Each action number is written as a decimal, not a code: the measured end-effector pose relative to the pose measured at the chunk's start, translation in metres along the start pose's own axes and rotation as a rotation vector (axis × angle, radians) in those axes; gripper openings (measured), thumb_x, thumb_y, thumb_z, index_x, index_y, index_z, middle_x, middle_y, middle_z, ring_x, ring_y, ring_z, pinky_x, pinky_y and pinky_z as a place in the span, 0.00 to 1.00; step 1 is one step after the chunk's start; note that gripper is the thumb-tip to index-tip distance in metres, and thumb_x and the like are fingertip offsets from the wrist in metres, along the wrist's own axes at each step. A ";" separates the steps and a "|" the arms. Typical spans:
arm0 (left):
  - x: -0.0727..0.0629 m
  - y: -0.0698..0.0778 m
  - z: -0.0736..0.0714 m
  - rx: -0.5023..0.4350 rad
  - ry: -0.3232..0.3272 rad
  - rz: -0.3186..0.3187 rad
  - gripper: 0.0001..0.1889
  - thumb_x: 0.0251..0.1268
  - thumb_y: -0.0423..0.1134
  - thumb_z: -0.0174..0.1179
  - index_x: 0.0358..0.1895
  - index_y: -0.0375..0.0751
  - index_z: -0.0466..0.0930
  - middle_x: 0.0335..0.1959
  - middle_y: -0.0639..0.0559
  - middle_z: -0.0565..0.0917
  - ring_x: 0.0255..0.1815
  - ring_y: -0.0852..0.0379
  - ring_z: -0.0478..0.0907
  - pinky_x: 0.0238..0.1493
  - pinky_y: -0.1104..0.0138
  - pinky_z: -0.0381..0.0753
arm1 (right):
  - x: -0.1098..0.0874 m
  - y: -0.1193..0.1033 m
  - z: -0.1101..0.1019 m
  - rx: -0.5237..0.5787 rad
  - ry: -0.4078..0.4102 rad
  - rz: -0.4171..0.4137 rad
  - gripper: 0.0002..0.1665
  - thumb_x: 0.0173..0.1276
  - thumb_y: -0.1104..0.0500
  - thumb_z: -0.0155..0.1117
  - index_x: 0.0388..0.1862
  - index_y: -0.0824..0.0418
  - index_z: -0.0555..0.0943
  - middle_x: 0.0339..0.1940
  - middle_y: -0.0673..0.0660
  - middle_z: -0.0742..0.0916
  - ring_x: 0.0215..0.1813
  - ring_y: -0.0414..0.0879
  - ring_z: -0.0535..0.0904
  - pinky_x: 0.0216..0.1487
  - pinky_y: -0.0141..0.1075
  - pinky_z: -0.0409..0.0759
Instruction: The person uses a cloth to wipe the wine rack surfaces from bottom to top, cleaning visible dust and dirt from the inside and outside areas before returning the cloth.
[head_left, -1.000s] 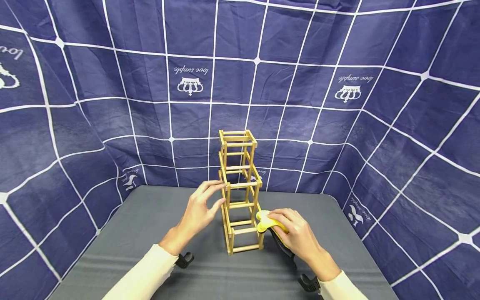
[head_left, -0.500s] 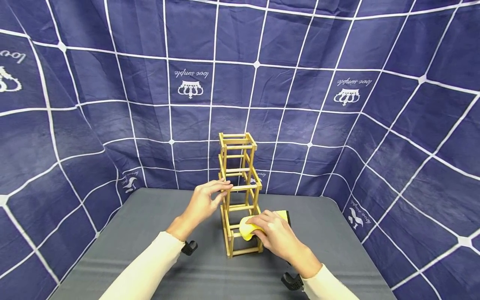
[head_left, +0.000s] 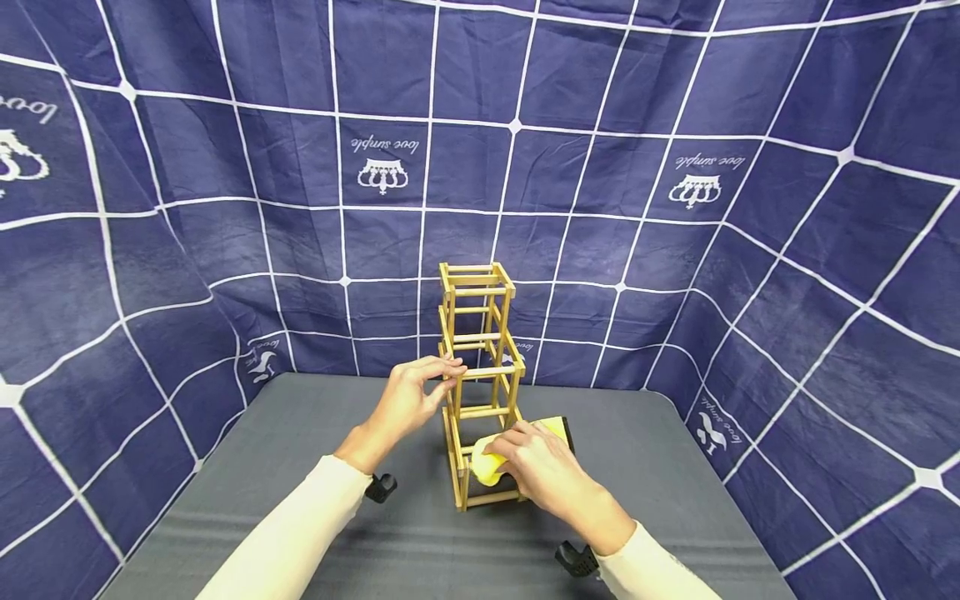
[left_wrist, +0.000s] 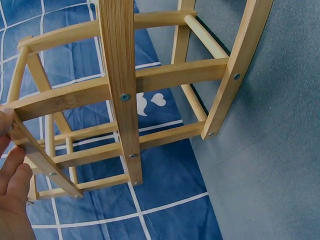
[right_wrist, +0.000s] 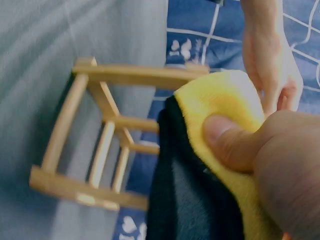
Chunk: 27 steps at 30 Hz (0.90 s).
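A stepped rack of pale wooden slats and dowels (head_left: pixel 483 372) stands upright on the grey surface. My left hand (head_left: pixel 408 396) pinches its front left corner at the middle tier. In the left wrist view, the fingers (left_wrist: pixel 15 172) lie against the slat at that corner. My right hand (head_left: pixel 543 467) grips a folded yellow cloth with a black edge (head_left: pixel 487 460) at the low front tier, over the upper front rail. In the right wrist view, the thumb (right_wrist: pixel 230 142) presses on the yellow side of the cloth, and its dark side hangs below. The cloth hides part of the rack there.
A grey-covered table (head_left: pixel 315 450) lies under the rack. Behind and at both sides hangs a blue cloth with white grid lines (head_left: pixel 600 183). Black straps with camera mounts show at the left wrist (head_left: pixel 381 488) and right wrist (head_left: pixel 576 559).
My right hand has moved left with the yellow cloth, from beside the rack onto its low front tier. My left hand has shifted slightly right and taken hold of the rack's corner.
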<state>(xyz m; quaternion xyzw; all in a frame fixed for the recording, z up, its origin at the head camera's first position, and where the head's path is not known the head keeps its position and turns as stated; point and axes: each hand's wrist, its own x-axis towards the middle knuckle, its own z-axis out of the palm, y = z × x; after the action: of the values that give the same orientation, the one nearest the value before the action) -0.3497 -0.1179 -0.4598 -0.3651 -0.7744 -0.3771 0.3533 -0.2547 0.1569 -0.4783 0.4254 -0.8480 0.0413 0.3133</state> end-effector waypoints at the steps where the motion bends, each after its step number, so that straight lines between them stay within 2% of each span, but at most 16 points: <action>1: 0.001 0.000 -0.001 -0.002 -0.007 -0.006 0.13 0.69 0.23 0.81 0.53 0.39 0.99 0.54 0.45 0.99 0.64 0.41 0.97 0.73 0.54 0.92 | -0.002 0.002 -0.003 -0.021 0.001 0.008 0.28 0.52 0.66 0.96 0.49 0.49 0.94 0.43 0.44 0.97 0.44 0.43 0.87 0.48 0.39 0.87; 4: 0.002 0.000 -0.002 -0.003 -0.023 -0.016 0.13 0.70 0.24 0.81 0.53 0.39 0.99 0.55 0.46 0.99 0.65 0.42 0.96 0.74 0.55 0.91 | -0.008 0.009 -0.008 -0.057 -0.002 0.038 0.28 0.50 0.64 0.98 0.48 0.49 0.94 0.42 0.44 0.96 0.43 0.43 0.85 0.44 0.38 0.85; 8: 0.001 0.001 -0.002 -0.006 -0.022 -0.015 0.12 0.69 0.24 0.81 0.52 0.39 0.99 0.54 0.45 0.99 0.64 0.40 0.96 0.73 0.54 0.92 | -0.014 0.014 -0.008 -0.026 0.009 0.058 0.26 0.54 0.62 0.97 0.50 0.49 0.94 0.44 0.43 0.97 0.45 0.43 0.87 0.44 0.38 0.85; 15: 0.000 0.001 0.000 -0.032 -0.009 -0.015 0.12 0.68 0.23 0.81 0.51 0.38 0.99 0.54 0.45 0.99 0.64 0.41 0.96 0.73 0.57 0.91 | -0.016 0.035 -0.008 0.086 0.145 0.145 0.23 0.57 0.67 0.92 0.50 0.51 0.93 0.46 0.48 0.98 0.48 0.46 0.92 0.46 0.47 0.90; 18: 0.001 0.000 0.001 -0.036 0.005 -0.004 0.13 0.67 0.22 0.81 0.51 0.38 0.99 0.53 0.45 0.99 0.63 0.40 0.97 0.73 0.57 0.92 | -0.012 0.052 -0.002 0.100 0.165 0.194 0.23 0.58 0.69 0.91 0.51 0.53 0.94 0.47 0.50 0.99 0.50 0.50 0.93 0.50 0.51 0.92; 20: 0.001 0.000 0.001 -0.040 0.009 -0.002 0.13 0.67 0.22 0.81 0.51 0.38 0.99 0.53 0.44 0.99 0.62 0.39 0.97 0.72 0.57 0.92 | -0.008 0.061 0.005 0.114 0.143 0.225 0.22 0.60 0.69 0.90 0.52 0.55 0.94 0.49 0.52 0.99 0.51 0.52 0.94 0.53 0.52 0.93; 24: 0.001 0.000 0.000 -0.058 -0.008 -0.020 0.12 0.68 0.23 0.81 0.51 0.38 0.99 0.53 0.43 0.99 0.62 0.37 0.97 0.73 0.58 0.91 | -0.004 0.071 0.016 0.193 0.044 0.290 0.18 0.67 0.66 0.87 0.55 0.58 0.95 0.51 0.55 0.99 0.53 0.54 0.96 0.56 0.53 0.95; 27: 0.002 0.001 0.000 -0.065 -0.015 -0.026 0.11 0.68 0.24 0.82 0.50 0.37 0.99 0.53 0.42 0.99 0.62 0.36 0.96 0.72 0.56 0.92 | -0.004 0.072 0.011 0.272 -0.045 0.317 0.15 0.70 0.65 0.86 0.54 0.58 0.95 0.50 0.53 0.99 0.51 0.51 0.96 0.56 0.50 0.96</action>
<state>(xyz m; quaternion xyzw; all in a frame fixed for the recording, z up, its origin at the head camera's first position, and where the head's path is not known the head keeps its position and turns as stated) -0.3495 -0.1170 -0.4576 -0.3690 -0.7689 -0.4040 0.3307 -0.3122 0.2024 -0.4751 0.3258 -0.8978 0.1944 0.2235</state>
